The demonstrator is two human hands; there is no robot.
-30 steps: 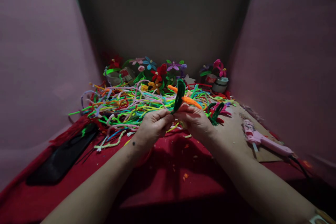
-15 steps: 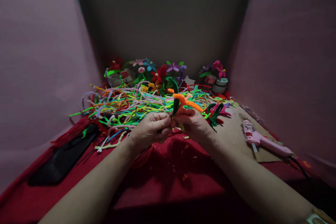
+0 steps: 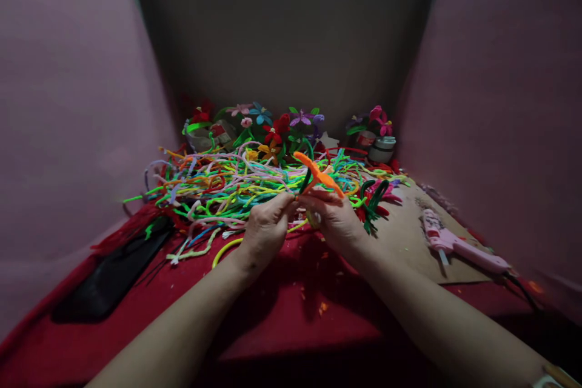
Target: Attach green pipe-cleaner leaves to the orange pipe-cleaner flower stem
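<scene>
An orange pipe-cleaner flower [image 3: 324, 178] with a dark green pipe-cleaner leaf [image 3: 306, 179] stands up from my two hands, which meet in front of the heap. My left hand [image 3: 269, 225] is closed, pinching the flower's base by the green leaf. My right hand [image 3: 334, 216] is closed too, its thumb and fingers around the lower part of the orange flower. The fingertips hide the exact grip points. A yellow strand [image 3: 224, 250] curves out from behind my left hand.
Behind my hands lies a heap of coloured pipe cleaners [image 3: 218, 185], with finished flowers [image 3: 276, 133] at the back. Dark green leaves [image 3: 374, 203] lie right of my hands. A pink glue gun [image 3: 459, 244] rests on cardboard [image 3: 404, 236]; a black flat object [image 3: 109, 276] lies left.
The flower has turned and tilted in my fingers, and its green leaf shows less. My left hand has rolled over slightly. A yellow strand now shows beside my left wrist.
</scene>
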